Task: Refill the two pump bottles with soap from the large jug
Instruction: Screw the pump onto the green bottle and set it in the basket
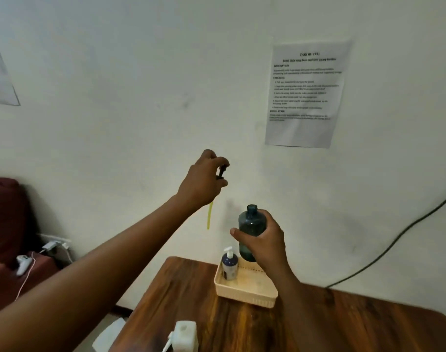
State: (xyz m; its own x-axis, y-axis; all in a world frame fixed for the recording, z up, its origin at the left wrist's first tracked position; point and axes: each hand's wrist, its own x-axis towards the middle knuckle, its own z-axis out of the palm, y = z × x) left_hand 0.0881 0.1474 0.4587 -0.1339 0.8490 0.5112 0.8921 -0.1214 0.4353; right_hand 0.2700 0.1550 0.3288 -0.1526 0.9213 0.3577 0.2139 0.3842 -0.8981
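Hands are both busy up in the air over the wooden table (pixel 191 288). The left hand (pixel 204 181) is curled around a black pump top (pixel 222 171), and the pump's yellow tube (pixel 209 215) hangs straight down under it. The right hand (pixel 263 240) wraps around the blue bottle (pixel 250 222) and holds it standing up, just above the cream tray (pixel 244 295). The bottle's mouth is open and points up.

The pump top is up and to the left of the bottle, well apart from it, so the mouth is clear for pouring.

The second pump bottle (pixel 229 265), with a white pump on it, stands in the left back corner of the tray, close beside the right hand.

The big white jug (pixel 185 336) sits at the near edge of the table, low down, on the left-hand side. It is much nearer to the left arm than to the right. I think the left hand has to put the pump down first, then come back and down to reach the jug. The jug stands upright, so it must be tipped toward the bottle's mouth.
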